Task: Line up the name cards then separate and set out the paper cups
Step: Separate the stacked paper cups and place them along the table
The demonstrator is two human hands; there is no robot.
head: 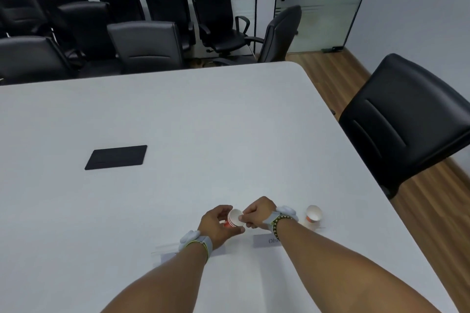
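Across the white table point(229, 122), whose far edge at twelve o'clock is lined with black chairs point(142, 43), little is laid out. A black panel point(116, 157) is set flush at ten o'clock. Two name cards are seen near the six o'clock edge: the right card point(265, 240) and the left card point(167, 257), each partly hidden by a forearm. At five o'clock a single paper cup point(313, 215) is set out, tilted toward the camera and seemingly empty. Nested cups point(235, 218) are cradled in the closed left hand point(216, 223), while the rim is pinched by the right hand point(258, 213). Two cups could be drawn off together if friction binds them, or a rim crushed if squeezed hard.
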